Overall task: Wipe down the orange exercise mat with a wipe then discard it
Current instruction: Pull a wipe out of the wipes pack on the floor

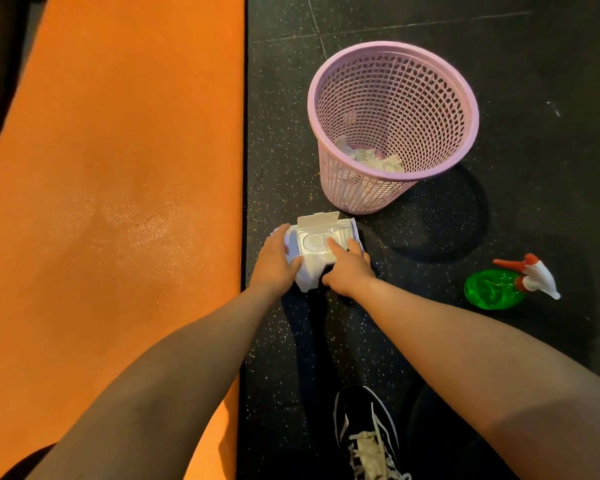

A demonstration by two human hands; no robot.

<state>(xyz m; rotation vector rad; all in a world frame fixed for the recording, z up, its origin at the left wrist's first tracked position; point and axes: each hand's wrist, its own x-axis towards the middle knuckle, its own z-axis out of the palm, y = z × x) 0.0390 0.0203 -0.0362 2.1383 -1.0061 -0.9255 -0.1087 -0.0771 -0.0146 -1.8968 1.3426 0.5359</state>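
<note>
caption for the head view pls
Left hand grips a white open-lidded wipe pack on the dark floor, right hand at its opening, between orange exercise mat and pink plastic mesh bin.

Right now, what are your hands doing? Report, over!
Left hand holds wipe pack, lid up. Right hand touches its opening. Orange mat shows wet patch. Pink basket close, nothing blocking.

Your left hand (274, 265) and right hand (349, 271) bare, forearms (465, 344) uncovered, black trainer (364, 417) with thin white stripes, frayed white laces (369, 452), dark garment (25, 462) at your knee
</note>
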